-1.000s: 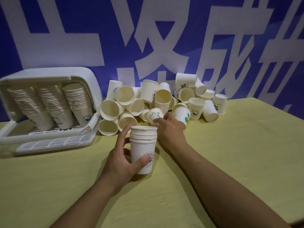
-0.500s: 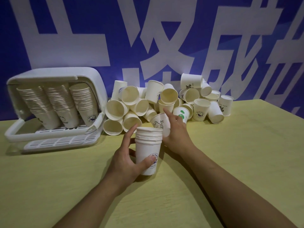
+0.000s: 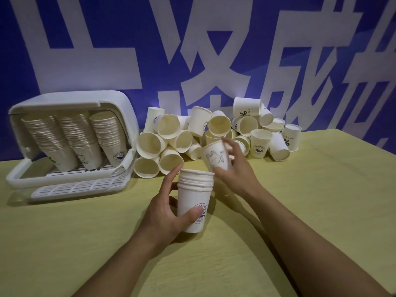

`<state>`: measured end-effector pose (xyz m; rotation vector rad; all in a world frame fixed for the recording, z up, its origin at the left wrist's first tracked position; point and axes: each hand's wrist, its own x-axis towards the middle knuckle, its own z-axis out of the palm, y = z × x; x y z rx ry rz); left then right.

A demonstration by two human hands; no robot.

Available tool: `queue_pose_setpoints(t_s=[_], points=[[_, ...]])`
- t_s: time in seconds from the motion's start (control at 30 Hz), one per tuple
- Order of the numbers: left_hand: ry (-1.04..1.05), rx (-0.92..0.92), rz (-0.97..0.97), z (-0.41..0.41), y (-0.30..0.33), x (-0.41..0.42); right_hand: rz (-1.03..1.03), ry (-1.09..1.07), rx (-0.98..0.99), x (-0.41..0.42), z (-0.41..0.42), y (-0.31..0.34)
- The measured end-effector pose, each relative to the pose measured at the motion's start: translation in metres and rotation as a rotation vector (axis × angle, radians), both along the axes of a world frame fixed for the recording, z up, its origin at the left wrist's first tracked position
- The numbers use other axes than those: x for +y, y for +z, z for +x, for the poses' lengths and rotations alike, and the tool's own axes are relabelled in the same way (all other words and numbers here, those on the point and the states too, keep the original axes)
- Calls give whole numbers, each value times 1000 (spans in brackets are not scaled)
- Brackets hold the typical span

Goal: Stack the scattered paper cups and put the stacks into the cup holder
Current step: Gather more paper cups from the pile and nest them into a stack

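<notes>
My left hand (image 3: 166, 207) grips a short stack of white paper cups (image 3: 194, 196) standing upright on the yellow table. My right hand (image 3: 236, 168) holds a single paper cup (image 3: 215, 155) with a line drawing, tilted and raised just above and to the right of the stack's rim. Behind both hands lies a pile of loose cups (image 3: 205, 133), several on their sides. At the left sits the white cup holder (image 3: 120, 103), its lid up, with three tall cup stacks (image 3: 77, 138) leaning inside.
The yellow table (image 3: 321, 189) runs to a right edge near the frame's corner. A blue wall with large white characters (image 3: 192, 50) stands close behind the pile. The holder's slatted front tray (image 3: 77, 187) juts out toward me.
My right hand picked one cup out of the pile and lifted it back toward the stack's top. My left hand kept its grip on the stack.
</notes>
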<state>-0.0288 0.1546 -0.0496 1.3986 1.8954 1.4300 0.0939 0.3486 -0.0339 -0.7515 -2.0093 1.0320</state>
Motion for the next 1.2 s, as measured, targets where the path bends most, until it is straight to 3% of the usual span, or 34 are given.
queue_pose_setpoints(t_s=[0.1,0.23,0.57,0.7,0.77,0.83,0.9,1.03,1.1,1.2], points=[[-2,14,-18,0,0,0,-112,-47,291,-4,4,10],[-12,40,-30,0,-2,2,-180,20,431,-16,5,14],[119,-30,76,-4,-4,4,-69,242,251,-44,-9,1],[125,-3,66,-4,-5,3,-35,200,291,-40,-9,1],[114,3,48,-4,-6,5,41,80,285,-32,-8,-1],[112,0,38,-5,-5,6,215,-112,147,-21,-5,-5],[126,2,42,-6,-3,7,361,-274,-111,-6,-2,-11],[138,-8,25,-8,-4,7,332,-311,-634,19,6,-18],[126,-9,15,-7,-4,6,274,-289,-725,25,5,-22],[116,0,17,-6,-3,5,242,-403,-622,29,1,-23]])
